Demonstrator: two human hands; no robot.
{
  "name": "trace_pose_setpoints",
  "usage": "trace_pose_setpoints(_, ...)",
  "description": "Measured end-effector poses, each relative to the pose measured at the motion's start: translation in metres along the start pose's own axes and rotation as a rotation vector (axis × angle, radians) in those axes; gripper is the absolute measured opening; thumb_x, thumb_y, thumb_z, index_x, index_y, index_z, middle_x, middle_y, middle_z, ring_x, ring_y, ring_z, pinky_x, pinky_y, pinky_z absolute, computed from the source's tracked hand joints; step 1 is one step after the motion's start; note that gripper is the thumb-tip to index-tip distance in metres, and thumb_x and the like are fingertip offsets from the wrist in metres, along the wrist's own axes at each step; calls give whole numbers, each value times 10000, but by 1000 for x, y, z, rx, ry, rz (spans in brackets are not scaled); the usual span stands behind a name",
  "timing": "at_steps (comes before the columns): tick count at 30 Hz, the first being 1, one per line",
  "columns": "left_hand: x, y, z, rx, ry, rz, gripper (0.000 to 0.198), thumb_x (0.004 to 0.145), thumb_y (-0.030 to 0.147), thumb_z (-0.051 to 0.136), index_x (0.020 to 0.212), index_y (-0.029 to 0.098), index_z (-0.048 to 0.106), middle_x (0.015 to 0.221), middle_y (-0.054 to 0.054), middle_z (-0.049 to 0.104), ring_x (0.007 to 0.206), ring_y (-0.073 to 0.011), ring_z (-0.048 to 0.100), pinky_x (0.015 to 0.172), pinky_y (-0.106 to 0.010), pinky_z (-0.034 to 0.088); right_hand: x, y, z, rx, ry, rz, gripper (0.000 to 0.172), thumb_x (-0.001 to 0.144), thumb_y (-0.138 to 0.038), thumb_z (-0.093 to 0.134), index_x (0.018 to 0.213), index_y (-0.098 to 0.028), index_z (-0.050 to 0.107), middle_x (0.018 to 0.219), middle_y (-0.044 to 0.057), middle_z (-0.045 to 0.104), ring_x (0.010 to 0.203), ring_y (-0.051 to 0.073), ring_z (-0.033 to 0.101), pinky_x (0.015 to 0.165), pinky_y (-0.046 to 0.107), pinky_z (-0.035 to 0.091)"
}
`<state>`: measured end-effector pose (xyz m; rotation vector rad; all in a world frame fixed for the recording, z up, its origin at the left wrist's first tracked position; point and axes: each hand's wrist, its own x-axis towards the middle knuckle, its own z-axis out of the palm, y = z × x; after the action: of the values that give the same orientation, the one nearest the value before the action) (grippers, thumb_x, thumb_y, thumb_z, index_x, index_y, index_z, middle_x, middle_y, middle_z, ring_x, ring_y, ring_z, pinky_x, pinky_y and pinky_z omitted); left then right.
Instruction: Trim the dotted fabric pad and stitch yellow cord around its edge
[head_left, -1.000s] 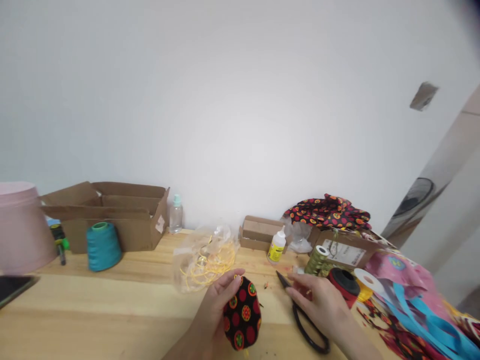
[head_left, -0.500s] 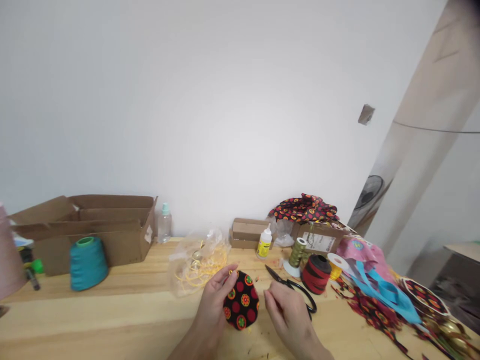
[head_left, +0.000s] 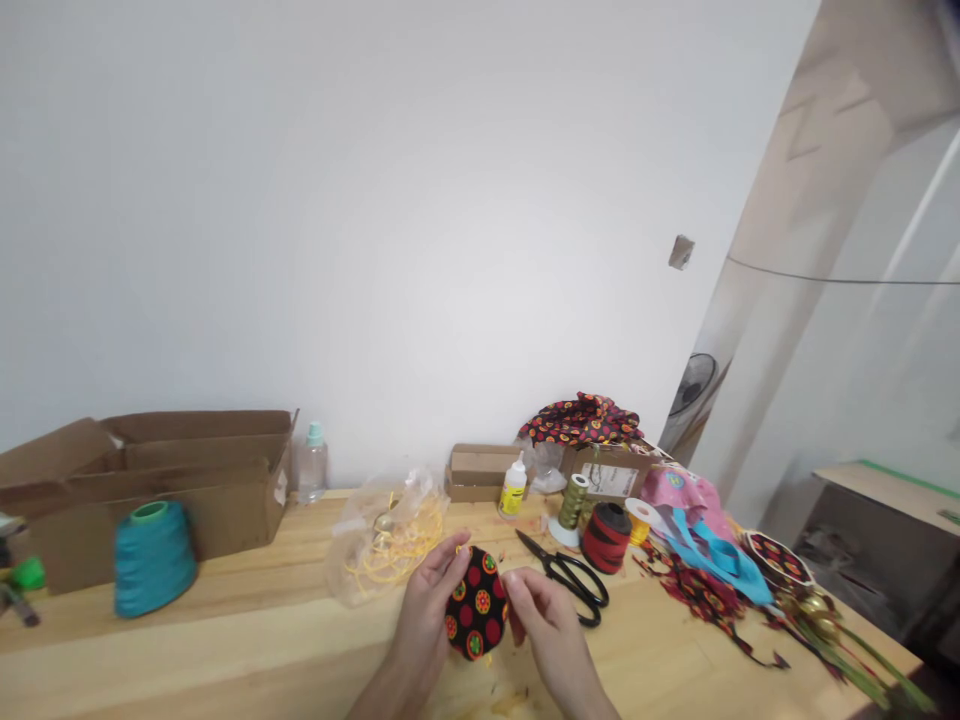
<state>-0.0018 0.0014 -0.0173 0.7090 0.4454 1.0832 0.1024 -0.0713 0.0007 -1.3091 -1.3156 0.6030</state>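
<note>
A small rounded piece of black fabric (head_left: 480, 604) with red dots and orange-green flower rings is held upright over the table. My left hand (head_left: 433, 605) grips its upper left edge between thumb and fingers, and a bit of yellow shows at that top corner. At the right edge, my right hand (head_left: 546, 620) is closed, thumb and forefinger pinching the fabric's rim. Whether a needle or thread is also in those fingers cannot be made out. Black-handled scissors (head_left: 574, 582) lie just beyond my right hand. A clear plastic bag with yellow cord (head_left: 397, 545) lies beyond my left hand.
At left stand a cardboard box (head_left: 232, 500) and a teal thread cone (head_left: 154, 562). Along the back are a clear bottle (head_left: 312, 465), a glue bottle (head_left: 514, 490), an olive spool (head_left: 574, 503) and a red-black roll (head_left: 606, 540). Blue ribbon (head_left: 720, 560) and fabric scraps (head_left: 694, 592) lie right.
My right hand has moved left from beside the fabric piece to its right edge, changing from a fist to a pinch. The camera view has swung slightly to the right.
</note>
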Motion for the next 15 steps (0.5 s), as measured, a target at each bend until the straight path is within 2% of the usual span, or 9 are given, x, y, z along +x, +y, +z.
trace_pose_setpoints(2,1,-1,-1,31,13,-1,404,567,271,715,932,174,574,662,13,632,565,-120,592,554,-210,461,2,-5,7,-89,68,-43,392,787,-454,410,567,-141,495,457,-46,388,412,72,342,392,178,291)
trace_pose_setpoints(4,2,-1,-1,52,5,-23,540,517,280,742,1009,177,545,650,13,631,575,-129,595,547,-207,461,4,-8,8,-272,105,-159,358,810,-383,407,562,-145,508,479,-27,438,447,85,384,424,187,309)
trace_pose_setpoints(6,1,-1,-1,69,-30,-71,635,503,284,750,1076,170,501,624,9,629,552,-128,593,527,-202,459,10,-8,1,-501,116,-320,335,831,-322,376,586,-150,527,524,-1,493,500,102,435,478,204,330)
trace_pose_setpoints(8,0,2,-1,84,-72,-127,665,535,296,734,1126,165,458,549,20,607,481,-111,573,477,-184,444,20,-4,-13,-717,186,-413,349,838,-312,343,588,-155,527,546,23,521,523,120,460,503,223,332)
trace_pose_setpoints(9,-1,3,-1,83,-88,-149,666,554,307,722,1143,168,444,508,33,586,445,-99,556,450,-171,430,27,0,-23,-811,266,-394,374,840,-326,327,566,-157,517,529,28,516,503,124,455,490,230,324)
trace_pose_setpoints(10,-2,5,-1,74,-101,-168,660,570,320,711,1153,176,438,470,48,558,414,-86,535,425,-156,413,34,5,-33,-883,357,-317,395,842,-338,317,543,-159,504,494,23,500,459,119,436,460,229,307)
trace_pose_setpoints(11,-2,7,-1,58,-110,-188,647,580,329,704,1154,187,444,443,63,528,387,-70,510,401,-138,392,40,10,-43,-933,390,-221,395,847,-330,310,552,-159,511,484,18,501,437,115,433,442,227,294)
trace_pose_setpoints(13,-3,10,-1,7,-108,-223,588,584,335,702,1118,205,491,435,79,482,361,-37,461,356,-101,337,51,21,-59,-1023,341,-96,377,834,-319,338,546,-165,525,468,19,507,424,124,448,420,232,277)
trace_pose_setpoints(15,-3,12,-1,-55,-87,-266,508,577,316,713,1048,216,553,451,88,442,351,-7,412,321,-74,282,55,30,-66,-1036,222,-54,290,795,-283,409,570,-178,558,518,29,549,497,152,507,445,238,310)
